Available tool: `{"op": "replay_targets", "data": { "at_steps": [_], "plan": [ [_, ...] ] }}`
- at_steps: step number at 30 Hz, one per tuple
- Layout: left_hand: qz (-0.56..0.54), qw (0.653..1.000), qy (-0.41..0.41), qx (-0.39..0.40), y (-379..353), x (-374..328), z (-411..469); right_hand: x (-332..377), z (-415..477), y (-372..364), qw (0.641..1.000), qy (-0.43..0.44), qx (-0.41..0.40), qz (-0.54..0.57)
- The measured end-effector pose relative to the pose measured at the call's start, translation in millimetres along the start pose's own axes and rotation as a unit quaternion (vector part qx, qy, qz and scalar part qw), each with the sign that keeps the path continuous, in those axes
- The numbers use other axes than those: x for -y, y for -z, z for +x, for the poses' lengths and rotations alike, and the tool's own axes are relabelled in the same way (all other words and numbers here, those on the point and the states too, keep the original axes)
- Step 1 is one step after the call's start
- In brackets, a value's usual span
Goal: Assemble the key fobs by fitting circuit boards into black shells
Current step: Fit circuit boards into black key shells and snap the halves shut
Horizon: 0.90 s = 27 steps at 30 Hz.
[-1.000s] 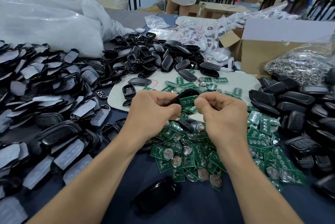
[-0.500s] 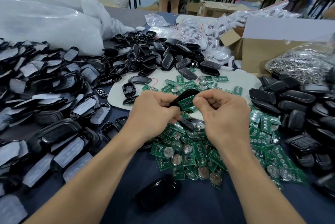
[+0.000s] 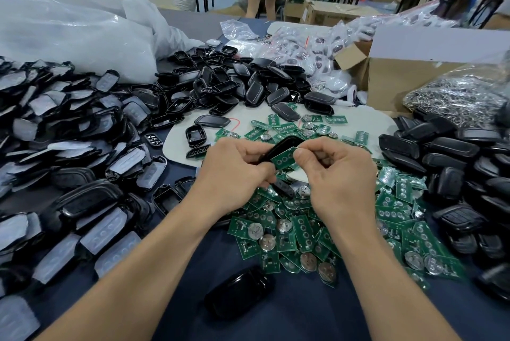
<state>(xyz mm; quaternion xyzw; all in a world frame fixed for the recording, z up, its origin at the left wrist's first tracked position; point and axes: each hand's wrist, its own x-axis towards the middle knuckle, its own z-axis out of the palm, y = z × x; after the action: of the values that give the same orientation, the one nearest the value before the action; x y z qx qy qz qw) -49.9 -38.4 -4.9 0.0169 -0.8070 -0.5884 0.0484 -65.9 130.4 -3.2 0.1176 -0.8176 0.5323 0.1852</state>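
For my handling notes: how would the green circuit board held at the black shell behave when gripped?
Probably stiff: the circuit board looks flat, pinched by the right hand. Likely light: fingertips alone hold it.

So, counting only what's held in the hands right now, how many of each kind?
black shell, gripped by the left hand: 1
green circuit board, pinched by the right hand: 1
Total: 2
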Motion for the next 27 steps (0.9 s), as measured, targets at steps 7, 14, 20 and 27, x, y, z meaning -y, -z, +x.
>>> {"op": "replay_targets", "data": {
  "at_steps": [7,14,20,27],
  "plan": [
    [0.006,1.0,-0.009,0.003,-0.8,-0.3,-0.4,0.8,-0.6,-1.7,1.0,0.01,-0.012,-0.018],
    [-0.009,1.0,-0.016,-0.008,-0.2,-1.7,-1.1,2.4,-3.3,-3.5,0.999,0.021,-0.023,-0.025],
    [-0.021,1.0,-0.003,-0.01,1.7,-7.4,-3.5,3.2,-3.4,-3.5,0.999,0.015,-0.024,-0.023],
    [-0.022,1.0,0.003,-0.017,-2.3,-10.3,-6.0,7.0,-3.3,-2.7,0.998,-0.019,-0.056,-0.027]
  ]
}}
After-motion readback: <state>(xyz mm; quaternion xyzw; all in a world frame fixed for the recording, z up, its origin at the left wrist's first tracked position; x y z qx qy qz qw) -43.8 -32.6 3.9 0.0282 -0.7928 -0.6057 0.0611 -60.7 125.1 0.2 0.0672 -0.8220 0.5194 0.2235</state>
